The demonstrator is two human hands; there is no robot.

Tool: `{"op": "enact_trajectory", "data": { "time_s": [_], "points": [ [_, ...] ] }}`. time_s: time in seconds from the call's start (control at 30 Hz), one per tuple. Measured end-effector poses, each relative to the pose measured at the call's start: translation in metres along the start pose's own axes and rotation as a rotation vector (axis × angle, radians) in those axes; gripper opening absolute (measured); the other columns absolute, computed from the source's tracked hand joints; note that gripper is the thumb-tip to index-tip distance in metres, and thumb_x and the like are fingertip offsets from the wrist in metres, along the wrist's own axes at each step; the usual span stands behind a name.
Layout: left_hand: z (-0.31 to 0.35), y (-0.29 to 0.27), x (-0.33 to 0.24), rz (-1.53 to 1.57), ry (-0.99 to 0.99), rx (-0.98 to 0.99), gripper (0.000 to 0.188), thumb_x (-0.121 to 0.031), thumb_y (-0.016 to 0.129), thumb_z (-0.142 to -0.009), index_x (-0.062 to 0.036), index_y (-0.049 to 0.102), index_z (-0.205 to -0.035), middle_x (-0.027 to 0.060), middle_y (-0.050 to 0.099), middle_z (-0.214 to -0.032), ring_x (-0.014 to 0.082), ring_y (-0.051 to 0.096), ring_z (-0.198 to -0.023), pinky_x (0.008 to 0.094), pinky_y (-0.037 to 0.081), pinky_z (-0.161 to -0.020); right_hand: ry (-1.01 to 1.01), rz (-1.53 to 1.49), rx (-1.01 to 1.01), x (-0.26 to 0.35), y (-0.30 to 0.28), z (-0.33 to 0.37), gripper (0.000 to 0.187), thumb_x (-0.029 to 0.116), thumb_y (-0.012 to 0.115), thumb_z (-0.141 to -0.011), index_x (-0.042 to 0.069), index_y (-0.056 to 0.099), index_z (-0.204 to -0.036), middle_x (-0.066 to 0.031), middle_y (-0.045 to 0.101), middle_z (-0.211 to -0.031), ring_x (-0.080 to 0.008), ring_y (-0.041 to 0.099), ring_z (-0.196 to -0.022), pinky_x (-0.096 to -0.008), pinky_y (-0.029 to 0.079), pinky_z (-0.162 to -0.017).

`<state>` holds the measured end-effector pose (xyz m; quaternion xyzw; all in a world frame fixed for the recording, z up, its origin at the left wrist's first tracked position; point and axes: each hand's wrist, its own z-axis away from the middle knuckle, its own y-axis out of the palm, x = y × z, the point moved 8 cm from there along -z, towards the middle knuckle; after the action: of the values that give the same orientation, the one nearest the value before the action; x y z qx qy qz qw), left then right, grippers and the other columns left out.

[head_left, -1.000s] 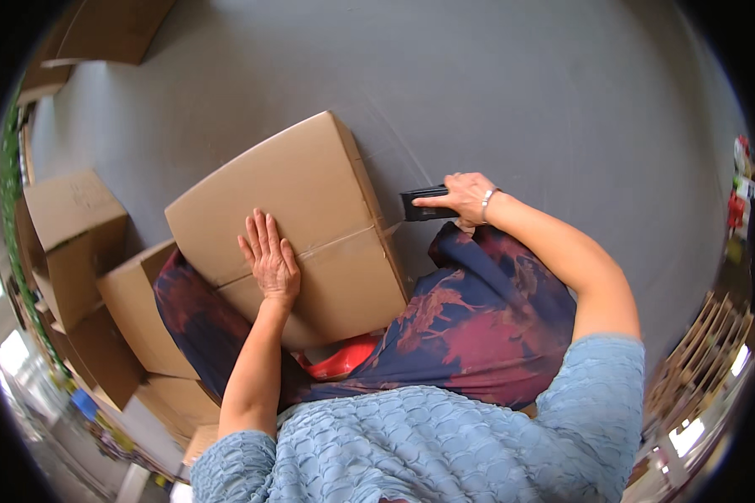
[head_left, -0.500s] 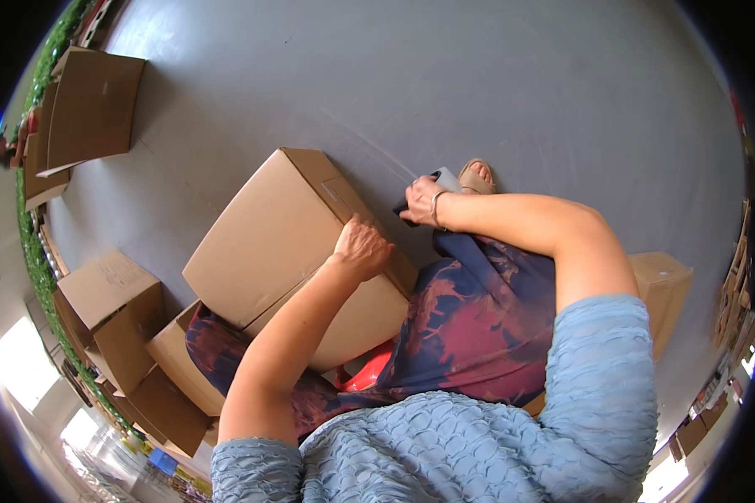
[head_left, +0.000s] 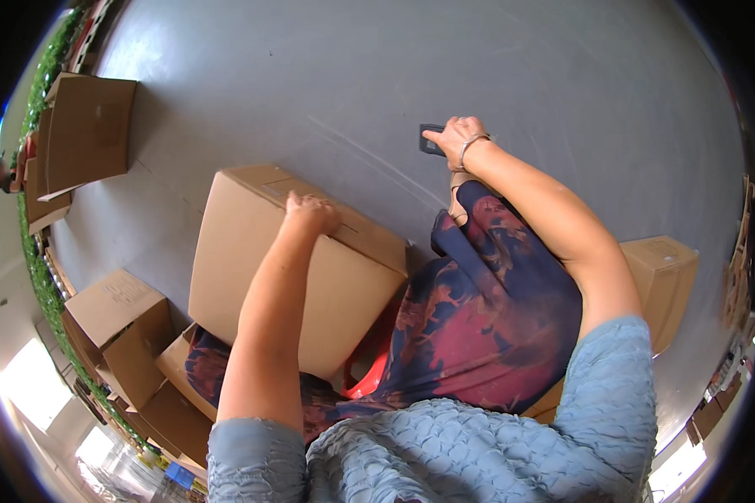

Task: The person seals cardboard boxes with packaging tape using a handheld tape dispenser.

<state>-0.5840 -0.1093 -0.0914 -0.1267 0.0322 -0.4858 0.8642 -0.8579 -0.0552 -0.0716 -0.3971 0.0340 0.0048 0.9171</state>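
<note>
A large brown cardboard box [head_left: 260, 260] leans tilted against my legs. My left hand [head_left: 312, 215] is closed over its upper edge, fingers bent onto the narrow side that faces away from me. Farther out to the right, beyond my foot, my right hand [head_left: 460, 139] grips a small dark, flat, rectangular object [head_left: 429, 141] with a paler patch on it. What kind of object this is I cannot make out. It is held above the grey floor, apart from the box.
Several cardboard boxes [head_left: 117, 306] are stacked at the left, with an open box [head_left: 92, 130] farther off. Another carton [head_left: 663, 268] stands by my right elbow. Something red [head_left: 371, 373] shows between the box and my patterned clothing. Grey floor [head_left: 512, 67] stretches ahead.
My right hand has moved forward and slightly right, away from the box, with the dark object. The box has turned and tilted, and my left hand has shifted left and up along its edge.
</note>
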Motion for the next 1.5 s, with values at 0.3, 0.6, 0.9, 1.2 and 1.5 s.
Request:
{"op": "enact_trajectory", "data": {
  "time_s": [0.3,0.6,0.9,1.2,1.5],
  "points": [
    [-0.017,-0.004,0.021,0.154,-0.112,-0.026,0.062,-0.049,0.033,-0.103,-0.0115,0.046,-0.151,0.0104,0.039,-0.160,0.0297,0.028,-0.152,0.0595,0.005,-0.124,0.050,-0.071,0.071,0.013,-0.019,0.018,0.074,0.019,0.072,-0.075,0.032,0.052,-0.145,-0.0077,0.072,-0.111,-0.0251,0.070,-0.108,-0.0383,0.057,-0.086],
    [0.119,0.051,0.111,0.667,-0.238,-1.445,0.049,-0.035,0.036,-0.107,-0.0098,0.049,-0.147,0.0109,0.038,-0.160,0.0315,0.027,-0.152,0.0544,0.011,-0.124,-0.313,-0.200,-0.199,0.157,-0.191,0.022,0.042,0.018,0.062,-0.069,0.004,0.062,-0.109,-0.0198,0.071,-0.090,-0.0394,0.070,-0.092,-0.0484,0.056,-0.079],
    [0.117,0.114,0.144,0.656,-0.491,-1.340,0.059,-0.035,0.043,-0.102,-0.0136,0.038,-0.156,0.0091,0.022,-0.168,0.0288,0.012,-0.156,0.0523,0.002,-0.125,-0.359,-0.430,-0.347,0.328,-0.315,-0.043,0.048,0.034,0.059,-0.074,0.014,0.068,-0.117,-0.0146,0.074,-0.108,-0.0340,0.069,-0.105,-0.0436,0.053,-0.093],
    [0.109,0.123,0.146,0.678,-0.487,-1.394,0.059,-0.037,0.046,-0.101,-0.0158,0.040,-0.155,0.0070,0.023,-0.168,0.0292,0.014,-0.156,0.0536,0.004,-0.125,-0.334,-0.218,-0.195,0.312,-0.268,-0.004,0.054,0.033,0.058,-0.074,0.020,0.065,-0.126,-0.0161,0.072,-0.113,-0.0354,0.068,-0.108,-0.0484,0.054,-0.093],
    [0.100,0.125,0.150,0.595,-0.515,-1.369,0.059,-0.039,0.038,-0.104,-0.0176,0.034,-0.158,0.0048,0.018,-0.169,0.0279,0.012,-0.157,0.0540,0.003,-0.125,-0.221,-0.324,-0.152,0.186,-0.123,0.144,0.069,0.039,0.063,-0.073,0.027,0.058,-0.141,-0.0218,0.071,-0.087,-0.0424,0.069,-0.084,-0.0509,0.055,-0.077]
  ]
}}
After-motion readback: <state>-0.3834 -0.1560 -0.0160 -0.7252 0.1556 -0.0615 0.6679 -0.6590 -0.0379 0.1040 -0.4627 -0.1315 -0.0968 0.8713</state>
